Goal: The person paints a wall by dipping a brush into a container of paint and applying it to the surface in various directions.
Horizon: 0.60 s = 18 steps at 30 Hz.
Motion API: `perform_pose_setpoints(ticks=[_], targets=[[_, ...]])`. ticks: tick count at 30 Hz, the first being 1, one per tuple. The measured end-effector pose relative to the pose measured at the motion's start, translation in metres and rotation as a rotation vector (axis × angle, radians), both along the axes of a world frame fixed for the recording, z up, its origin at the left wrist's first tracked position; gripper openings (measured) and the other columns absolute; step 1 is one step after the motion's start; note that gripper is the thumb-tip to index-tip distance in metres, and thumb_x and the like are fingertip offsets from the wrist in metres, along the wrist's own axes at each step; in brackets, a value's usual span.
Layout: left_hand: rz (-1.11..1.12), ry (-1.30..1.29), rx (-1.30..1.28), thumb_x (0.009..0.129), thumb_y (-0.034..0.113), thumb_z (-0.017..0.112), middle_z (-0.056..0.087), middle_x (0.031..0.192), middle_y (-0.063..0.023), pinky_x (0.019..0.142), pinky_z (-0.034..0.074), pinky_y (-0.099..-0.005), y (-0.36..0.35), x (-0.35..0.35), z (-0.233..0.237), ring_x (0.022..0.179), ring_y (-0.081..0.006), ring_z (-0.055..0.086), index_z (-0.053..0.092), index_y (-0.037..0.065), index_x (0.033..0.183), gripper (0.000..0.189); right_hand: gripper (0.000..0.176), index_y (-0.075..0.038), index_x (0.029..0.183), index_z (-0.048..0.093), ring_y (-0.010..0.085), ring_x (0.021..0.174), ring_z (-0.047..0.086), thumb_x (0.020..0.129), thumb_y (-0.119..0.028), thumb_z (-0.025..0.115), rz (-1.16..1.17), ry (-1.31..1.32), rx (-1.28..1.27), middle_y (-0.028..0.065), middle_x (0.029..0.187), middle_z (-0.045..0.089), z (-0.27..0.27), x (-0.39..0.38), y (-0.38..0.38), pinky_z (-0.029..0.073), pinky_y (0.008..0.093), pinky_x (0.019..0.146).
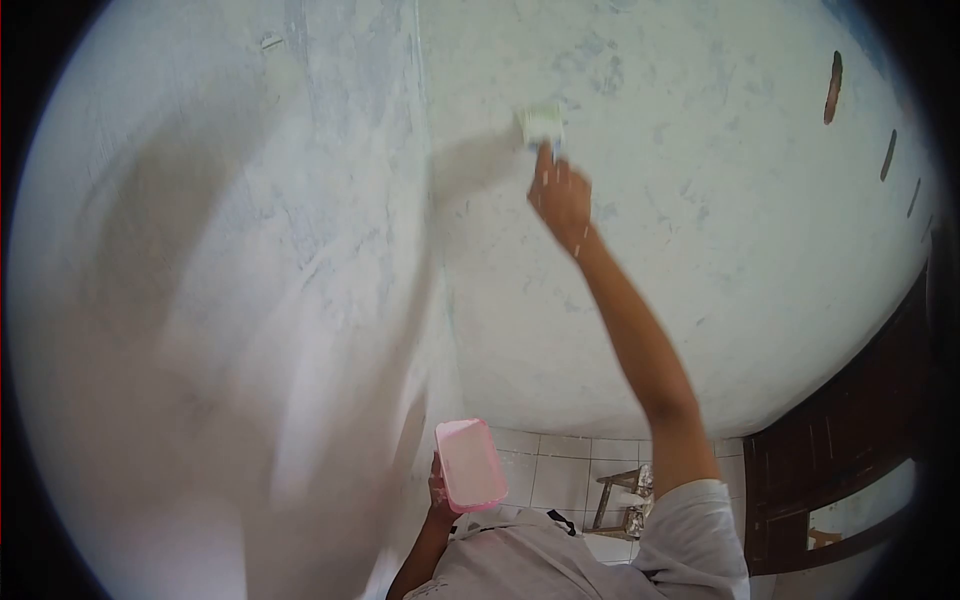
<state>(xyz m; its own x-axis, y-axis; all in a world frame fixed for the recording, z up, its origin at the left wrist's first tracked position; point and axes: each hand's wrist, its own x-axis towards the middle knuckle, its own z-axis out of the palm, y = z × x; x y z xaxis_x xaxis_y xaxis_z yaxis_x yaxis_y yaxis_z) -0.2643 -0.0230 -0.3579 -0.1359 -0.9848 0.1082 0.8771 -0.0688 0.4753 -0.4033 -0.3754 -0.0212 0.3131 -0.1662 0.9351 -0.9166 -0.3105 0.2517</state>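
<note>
My right hand (562,200) is raised on an outstretched arm and closed round the handle of a paintbrush (543,124). The brush's pale, wide head is against or very close to the whitish wall (620,270), right of the corner. Small white paint spots mark the hand and wrist. Low down, my left hand (439,490) grips the side of a pink plastic tub (440,455) with white paint (470,468) inside. Most of the left fingers are hidden by the tub.
A second wall (330,250) meets the first at a vertical corner, with shadows over it. Below is a white tiled floor (560,470) with a small wooden stool or step (608,505). Dark wooden furniture or a door (800,480) stands at right. Dark slots (833,88) mark the upper right wall.
</note>
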Motion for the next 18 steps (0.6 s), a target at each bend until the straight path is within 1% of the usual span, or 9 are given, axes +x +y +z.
perform_pose_setpoints(ticks=[3, 6, 10, 11, 13, 14, 16, 17, 18], targets=[[-0.111, 0.360, 0.192, 0.093, 0.054, 0.043, 0.046, 0.139, -0.0119, 0.099, 0.047, -0.0514, -0.008, 0.000, 0.005, 0.123, -0.0283, 0.051, 0.029, 0.016, 0.146, 0.067, 0.052, 0.004, 0.123, 0.052, 0.0222, 0.050, 0.055, 0.072, -0.005, 0.060, -0.021, -0.070, 0.083, 0.0149, 0.075, 0.059, -0.096, 0.001, 0.013, 0.047, 0.0365, 0.046], [0.062, 0.004, 0.039, 0.094, 0.053, 0.043, 0.047, 0.138, -0.0119, 0.100, 0.046, -0.0506, -0.003, 0.000, -0.016, 0.122, -0.0292, 0.052, 0.031, 0.015, 0.146, 0.066, 0.045, 0.007, 0.117, 0.054, 0.0292, 0.062, 0.061, 0.074, -0.007, 0.058, 0.029, -0.155, 0.648, 0.0203, 0.083, 0.061, -0.154, 0.002, 0.041, 0.051, 0.0432, 0.055], [-0.037, 0.155, 0.181, 0.092, 0.054, 0.044, 0.048, 0.138, -0.0119, 0.101, 0.045, -0.0514, -0.001, 0.005, -0.018, 0.122, -0.0297, 0.052, 0.032, 0.016, 0.146, 0.067, 0.039, 0.007, 0.109, 0.056, 0.0374, 0.084, 0.061, 0.074, -0.010, 0.058, 0.121, -0.042, 1.236, 0.0256, 0.091, 0.059, -0.215, -0.015, 0.027, 0.051, 0.0504, 0.069], [-0.017, 0.161, 0.171, 0.092, 0.054, 0.044, 0.047, 0.139, -0.0117, 0.101, 0.044, -0.0523, -0.002, 0.003, -0.015, 0.123, -0.0297, 0.051, 0.031, 0.016, 0.146, 0.067, 0.039, 0.007, 0.109, 0.056, 0.0374, 0.084, 0.061, 0.074, -0.010, 0.058, 0.118, -0.044, 1.231, 0.0256, 0.091, 0.059, -0.196, -0.017, 0.031, 0.051, 0.0504, 0.069], [0.001, 0.171, 0.155, 0.092, 0.054, 0.044, 0.046, 0.140, -0.0116, 0.101, 0.044, -0.0531, -0.008, 0.001, -0.015, 0.123, -0.0297, 0.051, 0.031, 0.016, 0.146, 0.067, 0.021, 0.004, 0.088, 0.060, 0.0282, 0.060, 0.063, 0.082, -0.014, 0.054, 0.401, 0.161, 0.945, 0.0196, 0.072, 0.062, -0.143, -0.021, 0.017, 0.053, 0.0395, 0.058], [0.028, 0.043, 0.110, 0.093, 0.054, 0.044, 0.046, 0.140, -0.0113, 0.101, 0.044, -0.0533, -0.005, 0.003, -0.020, 0.124, -0.0297, 0.051, 0.031, 0.016, 0.146, 0.067, 0.024, 0.002, 0.079, 0.058, 0.0236, 0.053, 0.061, 0.088, -0.020, 0.054, 0.533, -0.030, 0.480, 0.0150, 0.064, 0.060, -0.113, -0.011, 0.009, 0.051, 0.0377, 0.052], [0.059, -0.086, 0.064, 0.093, 0.054, 0.043, 0.046, 0.140, -0.0110, 0.100, 0.044, -0.0534, -0.004, 0.004, -0.018, 0.124, -0.0297, 0.051, 0.031, 0.015, 0.146, 0.067, 0.025, 0.002, 0.083, 0.060, 0.0157, 0.047, 0.056, 0.093, -0.020, 0.051, 0.638, -0.226, 0.348, 0.0082, 0.058, 0.056, -0.033, -0.011, -0.017, 0.045, 0.0312, 0.043], [-0.016, 0.119, 0.107, 0.093, 0.054, 0.042, 0.046, 0.141, -0.0106, 0.100, 0.044, -0.0531, -0.006, 0.004, -0.008, 0.124, -0.0298, 0.051, 0.031, 0.015, 0.146, 0.066, 0.026, 0.002, 0.088, 0.063, 0.0114, 0.046, 0.053, 0.095, -0.021, 0.051, 0.749, -0.691, 0.786, 0.0046, 0.057, 0.055, 0.039, -0.002, 0.030, 0.041, 0.0278, 0.041], [-0.092, 0.323, 0.153, 0.093, 0.053, 0.042, 0.045, 0.141, -0.0101, 0.100, 0.045, -0.0528, -0.008, 0.004, -0.002, 0.124, -0.0299, 0.051, 0.031, 0.015, 0.146, 0.066, 0.027, 0.002, 0.091, 0.064, 0.0092, 0.045, 0.050, 0.097, -0.022, 0.051, 0.758, -0.758, 0.753, 0.0024, 0.057, 0.054, 0.077, 0.000, 0.036, 0.039, 0.0269, 0.040]])
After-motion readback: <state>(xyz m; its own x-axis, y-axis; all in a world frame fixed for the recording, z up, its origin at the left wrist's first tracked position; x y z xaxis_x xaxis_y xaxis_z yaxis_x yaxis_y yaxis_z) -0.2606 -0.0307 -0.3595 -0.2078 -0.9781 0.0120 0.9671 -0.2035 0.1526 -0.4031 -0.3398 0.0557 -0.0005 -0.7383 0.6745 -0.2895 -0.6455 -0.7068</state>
